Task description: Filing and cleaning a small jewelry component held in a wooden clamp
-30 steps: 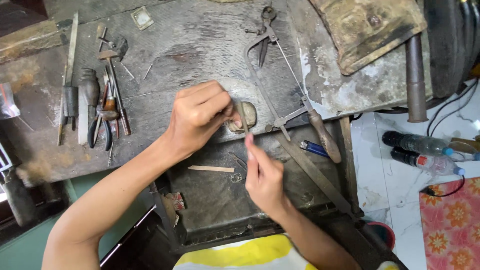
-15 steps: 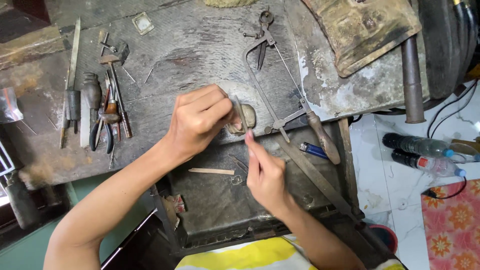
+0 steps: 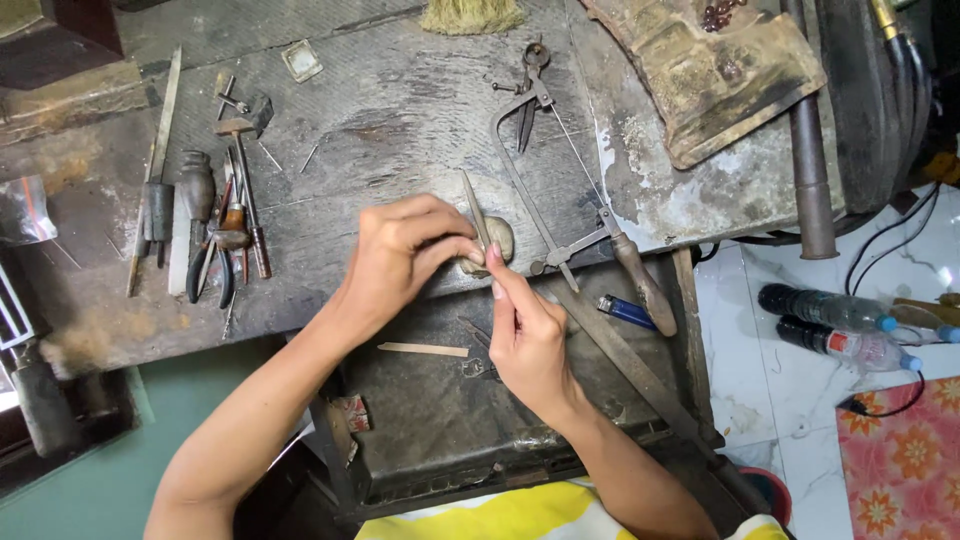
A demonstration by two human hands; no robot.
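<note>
My left hand rests on the worn wooden bench and pinches something small against a rounded beige block at the bench's front edge. My right hand comes up from below and grips a thin grey metal tool, like a needle file, whose tip points up and away over the block. The two hands touch at the fingertips. What lies between the left fingers is hidden.
A jeweller's saw frame lies just right of the hands, a blue lighter below it. Pliers, files and a small hammer lie at the left. A dark tray with a wooden stick sits under the bench. Plastic bottles lie on the floor.
The thin tool has tilted up and now stands over the block. Both hands stay at the same spot on the bench edge.
</note>
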